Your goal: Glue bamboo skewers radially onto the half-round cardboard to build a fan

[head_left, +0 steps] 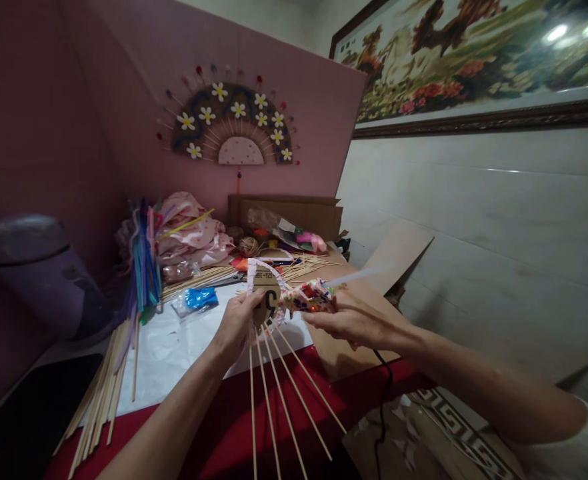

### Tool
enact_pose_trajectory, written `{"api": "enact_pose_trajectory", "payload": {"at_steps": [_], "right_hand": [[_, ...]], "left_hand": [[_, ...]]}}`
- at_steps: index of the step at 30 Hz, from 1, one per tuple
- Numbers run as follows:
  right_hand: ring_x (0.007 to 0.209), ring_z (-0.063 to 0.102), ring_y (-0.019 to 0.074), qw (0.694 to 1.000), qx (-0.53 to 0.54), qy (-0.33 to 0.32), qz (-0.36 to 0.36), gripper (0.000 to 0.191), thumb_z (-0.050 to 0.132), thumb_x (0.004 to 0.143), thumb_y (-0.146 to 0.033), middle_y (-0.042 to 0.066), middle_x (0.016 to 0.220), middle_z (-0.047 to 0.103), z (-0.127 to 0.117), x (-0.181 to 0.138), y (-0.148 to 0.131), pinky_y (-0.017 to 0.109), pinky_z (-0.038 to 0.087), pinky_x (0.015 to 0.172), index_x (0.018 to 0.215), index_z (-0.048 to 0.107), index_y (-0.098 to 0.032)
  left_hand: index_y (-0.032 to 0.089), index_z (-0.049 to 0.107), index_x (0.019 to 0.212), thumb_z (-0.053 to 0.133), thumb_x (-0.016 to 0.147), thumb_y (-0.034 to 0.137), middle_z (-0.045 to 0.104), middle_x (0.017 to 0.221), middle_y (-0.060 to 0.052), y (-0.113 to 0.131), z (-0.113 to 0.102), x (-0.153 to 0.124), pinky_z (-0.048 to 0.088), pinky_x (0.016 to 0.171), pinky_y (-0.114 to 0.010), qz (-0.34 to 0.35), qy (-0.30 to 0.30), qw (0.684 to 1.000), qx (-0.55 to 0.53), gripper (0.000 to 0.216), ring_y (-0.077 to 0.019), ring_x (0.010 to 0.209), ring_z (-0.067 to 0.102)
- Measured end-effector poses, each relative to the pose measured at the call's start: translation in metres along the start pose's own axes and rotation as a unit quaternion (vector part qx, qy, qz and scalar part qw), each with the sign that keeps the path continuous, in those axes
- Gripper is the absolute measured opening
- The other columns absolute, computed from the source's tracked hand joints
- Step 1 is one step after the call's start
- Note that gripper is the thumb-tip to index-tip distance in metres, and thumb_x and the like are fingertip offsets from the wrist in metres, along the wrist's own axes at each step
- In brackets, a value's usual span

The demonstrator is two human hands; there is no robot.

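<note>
left grip (240, 319) closed on a cardboard piece (268, 308), thumb over its printed face; pale cloth edging (252, 270) wraps the rim. five thin sticks (253, 407) fan out from the piece, just right of the left grip, running down toward us. right grip (341, 323) wrapped round a flower-patterned glue gun (301, 298), small orange light showing, nose pointed left at the piece; we cannot tell whether its tip touches. a translucent rod (361, 274) juts from the gun's rear, above the right grip; black cable (387, 387) hangs below that grip. left of the left grip we note a blue packet (201, 298) on white sheeting (159, 353), and farther left, loose sticks (99, 393) on the tabletop (217, 407). beyond both grips: a twine ball (249, 247) and, higher, a flowered fan (234, 110) on a pink panel (319, 133).
</note>
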State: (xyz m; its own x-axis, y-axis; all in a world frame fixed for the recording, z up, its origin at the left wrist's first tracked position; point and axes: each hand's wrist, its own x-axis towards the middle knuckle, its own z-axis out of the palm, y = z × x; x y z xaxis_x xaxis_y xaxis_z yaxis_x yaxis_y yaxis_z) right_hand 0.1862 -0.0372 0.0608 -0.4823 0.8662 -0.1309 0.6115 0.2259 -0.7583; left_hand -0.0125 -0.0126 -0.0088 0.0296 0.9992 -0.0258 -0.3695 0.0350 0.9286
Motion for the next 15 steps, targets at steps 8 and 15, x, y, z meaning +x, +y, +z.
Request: {"api": "enact_pose_trajectory", "payload": {"at_steps": [8, 15], "right_hand": [[0.039, 0.035, 0.0051, 0.998, 0.027, -0.041, 0.042, 0.041, 0.048, 0.078, -0.054, -0.006, 0.052, 0.037, 0.0014, -0.004, 0.0072, 0.016, 0.03, 0.032, 0.062, 0.042, -0.017], [0.039, 0.034, 0.0054, 0.997, 0.049, -0.063, 0.011, 0.032, 0.051, 0.081, -0.048, -0.007, 0.05, 0.035, 0.0022, -0.0096, 0.006, 0.017, 0.028, 0.033, 0.072, 0.048, -0.017]], "left_hand": [[0.01, 0.064, 0.07, 0.066, 0.063, 0.037, 0.063, 0.059, -0.005, 0.0031, 0.0025, -0.0013, 0.039, 0.044, -0.023, -0.003, 0.031, 0.999, -0.007, 0.027, -0.0119, 0.047, 0.053], [0.01, 0.063, 0.07, 0.067, 0.062, 0.035, 0.064, 0.06, -0.004, 0.0055, 0.0042, -0.0026, 0.041, 0.046, -0.023, 0.002, 0.038, 0.999, -0.016, 0.026, -0.0128, 0.05, 0.055]]}}
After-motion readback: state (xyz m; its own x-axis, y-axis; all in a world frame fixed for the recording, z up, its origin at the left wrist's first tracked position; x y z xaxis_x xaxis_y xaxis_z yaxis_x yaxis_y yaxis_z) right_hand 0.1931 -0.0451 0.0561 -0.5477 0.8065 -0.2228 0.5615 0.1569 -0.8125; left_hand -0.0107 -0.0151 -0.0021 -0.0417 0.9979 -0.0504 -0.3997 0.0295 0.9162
